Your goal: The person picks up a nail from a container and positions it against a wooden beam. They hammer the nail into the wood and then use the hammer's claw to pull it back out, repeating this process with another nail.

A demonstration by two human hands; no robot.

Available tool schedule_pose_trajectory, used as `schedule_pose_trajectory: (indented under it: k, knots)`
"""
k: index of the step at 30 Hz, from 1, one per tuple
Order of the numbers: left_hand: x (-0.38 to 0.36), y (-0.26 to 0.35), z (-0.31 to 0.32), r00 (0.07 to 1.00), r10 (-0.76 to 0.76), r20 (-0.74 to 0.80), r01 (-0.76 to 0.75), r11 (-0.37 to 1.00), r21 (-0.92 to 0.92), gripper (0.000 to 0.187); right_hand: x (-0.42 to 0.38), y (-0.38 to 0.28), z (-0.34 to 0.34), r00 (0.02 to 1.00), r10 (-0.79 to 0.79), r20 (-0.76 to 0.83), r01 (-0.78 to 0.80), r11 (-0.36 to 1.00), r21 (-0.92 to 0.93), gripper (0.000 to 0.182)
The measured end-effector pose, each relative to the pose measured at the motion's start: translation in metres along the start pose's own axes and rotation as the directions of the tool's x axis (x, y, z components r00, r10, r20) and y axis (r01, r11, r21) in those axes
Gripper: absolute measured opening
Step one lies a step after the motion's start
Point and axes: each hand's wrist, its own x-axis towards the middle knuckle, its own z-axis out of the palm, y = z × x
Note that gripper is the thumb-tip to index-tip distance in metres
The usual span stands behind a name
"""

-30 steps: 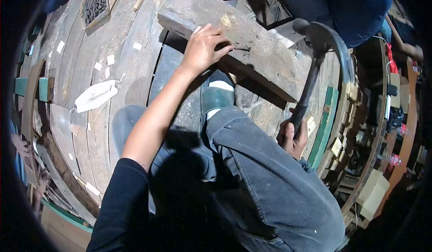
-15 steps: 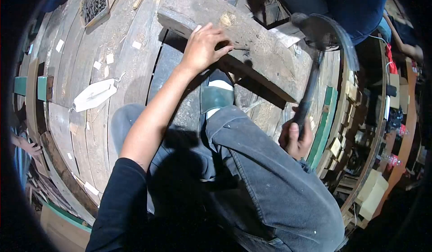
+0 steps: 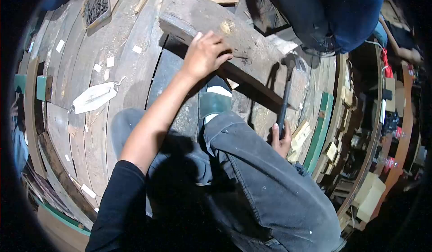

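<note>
My left hand (image 3: 204, 56) is closed at the near edge of a thick wooden beam (image 3: 263, 49). Its thumb and fingertips pinch together over the top face, with a thin dark nail (image 3: 240, 57) showing at their tips. In my right hand (image 3: 281, 140) is a claw hammer (image 3: 286, 88), gripped low on its dark handle. The hammer's head is low over the beam's right end, its handle slanting back toward my knee. My shoe (image 3: 215, 103) stands below the beam, by the left forearm.
A tub of nails (image 3: 96, 7) sits at upper left on the plank floor. A white face mask (image 3: 94, 97) and paper scraps lie nearby. Another person (image 3: 346, 16) crouches at upper right. Wood offcuts (image 3: 300, 139) lie beside a green rail (image 3: 318, 133).
The hammer has come down from a raised, blurred position to the beam's right end, and my right hand has shifted left. My left hand stays at the beam's edge.
</note>
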Motion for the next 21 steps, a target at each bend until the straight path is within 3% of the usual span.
schedule_pose_trajectory:
  k: [1,3,7,9,12,18,21]
  knots:
    - [-0.002,0.002,0.000,0.995,0.065,-0.077,-0.059,0.995,0.078,0.021,0.006,-0.001,-0.002,0.996,-0.091,-0.007,0.090,0.996,-0.024,0.044]
    - [-0.004,-0.001,0.004,0.989,0.071,-0.132,-0.064,0.997,0.051,0.020,0.019,0.017,-0.005,0.982,-0.179,-0.052,0.170,0.974,-0.149,0.044]
    - [0.004,0.011,-0.011,0.993,0.065,-0.103,-0.083,0.979,-0.187,0.017,0.029,0.016,-0.016,0.980,-0.159,0.121,0.186,0.946,-0.264,0.052]
    - [0.006,0.018,-0.011,0.984,0.119,-0.132,-0.148,0.960,-0.238,0.015,0.032,0.015,-0.014,0.873,-0.486,0.035,0.414,0.701,-0.580,0.052]
    - [0.004,0.036,-0.014,0.985,0.163,-0.062,-0.174,0.931,-0.320,0.014,0.035,-0.042,-0.011,0.891,-0.444,0.091,0.453,0.868,-0.204,0.044]
    - [-0.003,0.058,-0.008,0.966,0.255,0.036,-0.223,0.896,-0.383,0.015,0.043,-0.088,0.011,0.838,-0.520,0.166,0.519,0.853,0.053,0.038]
    - [-0.007,0.059,-0.006,0.958,0.273,0.087,-0.216,0.886,-0.410,0.016,0.044,-0.080,0.014,0.903,-0.389,0.185,0.360,0.917,0.172,0.028]
